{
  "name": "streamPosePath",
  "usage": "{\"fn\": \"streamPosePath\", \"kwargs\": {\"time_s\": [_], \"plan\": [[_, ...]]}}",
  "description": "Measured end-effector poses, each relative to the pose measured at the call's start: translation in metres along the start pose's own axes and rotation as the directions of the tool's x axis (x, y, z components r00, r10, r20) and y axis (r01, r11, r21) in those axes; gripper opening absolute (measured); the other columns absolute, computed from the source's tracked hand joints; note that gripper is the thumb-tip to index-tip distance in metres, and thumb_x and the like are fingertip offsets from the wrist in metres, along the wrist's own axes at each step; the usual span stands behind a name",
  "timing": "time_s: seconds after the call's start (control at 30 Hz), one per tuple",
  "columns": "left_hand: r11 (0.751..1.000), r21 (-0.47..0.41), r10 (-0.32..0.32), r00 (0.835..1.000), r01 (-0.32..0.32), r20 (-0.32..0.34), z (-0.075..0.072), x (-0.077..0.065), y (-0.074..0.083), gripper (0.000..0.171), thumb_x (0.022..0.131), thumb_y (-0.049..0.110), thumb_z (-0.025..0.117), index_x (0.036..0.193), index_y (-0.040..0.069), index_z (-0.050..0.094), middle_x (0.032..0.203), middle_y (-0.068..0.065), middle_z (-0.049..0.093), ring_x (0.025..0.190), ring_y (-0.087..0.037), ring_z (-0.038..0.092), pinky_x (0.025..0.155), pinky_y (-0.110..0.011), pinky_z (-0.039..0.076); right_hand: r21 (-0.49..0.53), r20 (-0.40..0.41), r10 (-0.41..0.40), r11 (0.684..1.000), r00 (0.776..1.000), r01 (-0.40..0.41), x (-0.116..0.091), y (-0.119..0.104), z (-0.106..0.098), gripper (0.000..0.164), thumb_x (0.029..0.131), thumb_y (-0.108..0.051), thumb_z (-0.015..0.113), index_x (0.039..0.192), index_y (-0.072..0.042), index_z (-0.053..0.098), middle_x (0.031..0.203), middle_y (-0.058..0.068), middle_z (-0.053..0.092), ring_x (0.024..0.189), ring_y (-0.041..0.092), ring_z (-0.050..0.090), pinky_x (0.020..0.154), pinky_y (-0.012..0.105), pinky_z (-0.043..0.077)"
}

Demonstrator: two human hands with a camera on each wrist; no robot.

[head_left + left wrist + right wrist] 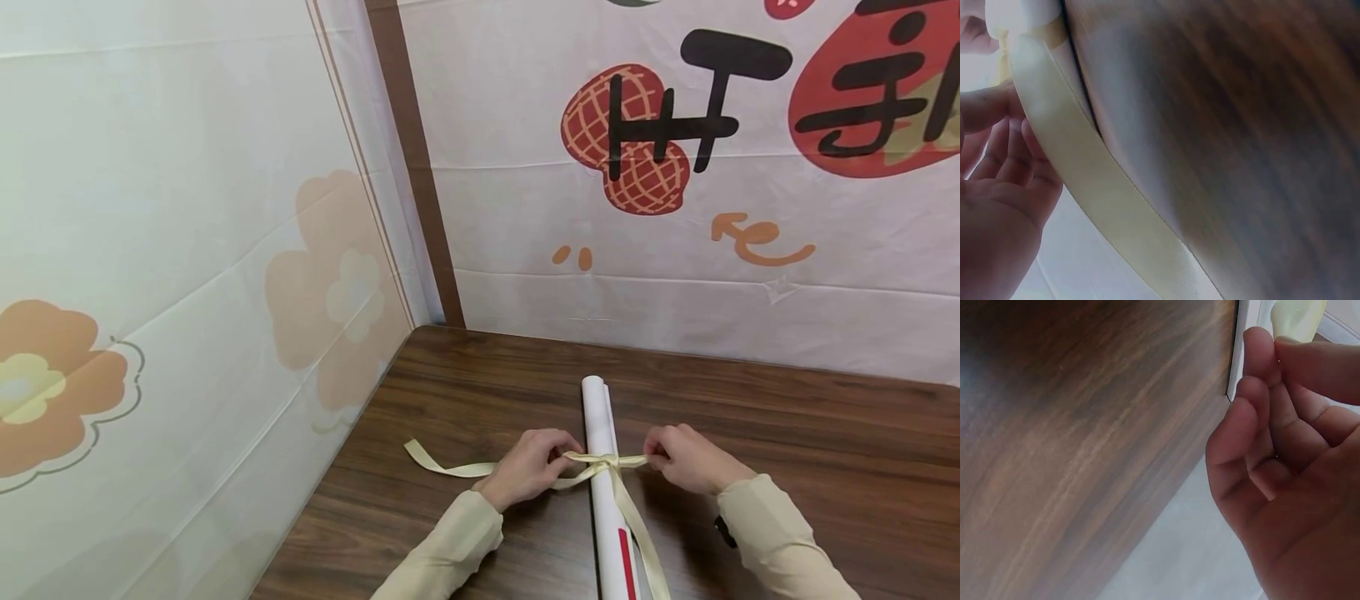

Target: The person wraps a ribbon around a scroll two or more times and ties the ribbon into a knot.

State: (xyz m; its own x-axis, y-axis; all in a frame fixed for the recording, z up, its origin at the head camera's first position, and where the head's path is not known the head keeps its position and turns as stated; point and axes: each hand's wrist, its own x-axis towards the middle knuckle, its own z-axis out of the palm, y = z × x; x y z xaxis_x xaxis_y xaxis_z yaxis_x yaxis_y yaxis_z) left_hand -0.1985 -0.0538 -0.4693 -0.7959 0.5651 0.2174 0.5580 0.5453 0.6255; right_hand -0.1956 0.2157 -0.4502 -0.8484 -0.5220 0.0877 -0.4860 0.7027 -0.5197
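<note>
A rolled white paper with a red stripe lies lengthwise on the table. Around its middle a cream ribbon is tied in a bow-like knot, one tail running down along the roll and another trailing left. My left hand pinches a ribbon loop left of the knot; in the left wrist view the wide ribbon tail passes in front of that hand. On the other side my right hand pinches a ribbon loop between thumb and forefinger. In the right wrist view the pinched ribbon shows at the top edge.
The dark wood table meets a printed cloth wall at the back. Another cloth wall with flower prints runs along the left edge. A small black item shows at the right sleeve.
</note>
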Motion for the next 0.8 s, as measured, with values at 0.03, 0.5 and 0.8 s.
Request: {"fn": "streamPosePath", "kwargs": {"time_s": [0.03,0.5,0.8], "plan": [[1.000,-0.007,-0.001,1.000,0.001,0.003,0.000,0.000,-0.001,0.011,0.089,0.009,0.067,0.098,0.013,0.071,0.079,0.004,0.064,0.063,0.003,0.045,0.057,-0.010,0.039,0.003,-0.003,-0.007,1.000,1.000,0.007,0.000,0.000,0.001,0.014,0.080,0.002,0.060,0.076,-0.010,0.061,0.064,-0.010,0.052,0.057,-0.002,0.041,0.053,0.020,0.038],[0.964,-0.129,-0.239,0.971,0.234,-0.024,0.015,0.013,0.019,0.037,0.084,0.044,0.070,0.105,0.015,0.061,0.074,0.010,0.063,0.061,0.004,0.052,0.058,-0.015,0.044,0.194,0.031,0.049,0.979,0.998,-0.054,0.008,0.000,0.018,0.018,0.090,-0.020,0.064,0.099,-0.006,0.060,0.076,-0.006,0.063,0.064,0.000,0.052,0.059,0.022,0.044],[0.960,-0.083,-0.280,0.941,0.269,-0.191,0.017,0.023,0.034,0.012,0.079,0.013,0.061,0.088,0.012,0.068,0.066,0.008,0.058,0.057,0.000,0.046,0.052,-0.015,0.039,0.140,0.009,0.100,0.985,0.995,-0.100,0.009,-0.005,0.023,0.006,0.085,-0.008,0.064,0.080,-0.012,0.063,0.068,-0.008,0.058,0.059,0.001,0.047,0.055,0.021,0.041]]}}
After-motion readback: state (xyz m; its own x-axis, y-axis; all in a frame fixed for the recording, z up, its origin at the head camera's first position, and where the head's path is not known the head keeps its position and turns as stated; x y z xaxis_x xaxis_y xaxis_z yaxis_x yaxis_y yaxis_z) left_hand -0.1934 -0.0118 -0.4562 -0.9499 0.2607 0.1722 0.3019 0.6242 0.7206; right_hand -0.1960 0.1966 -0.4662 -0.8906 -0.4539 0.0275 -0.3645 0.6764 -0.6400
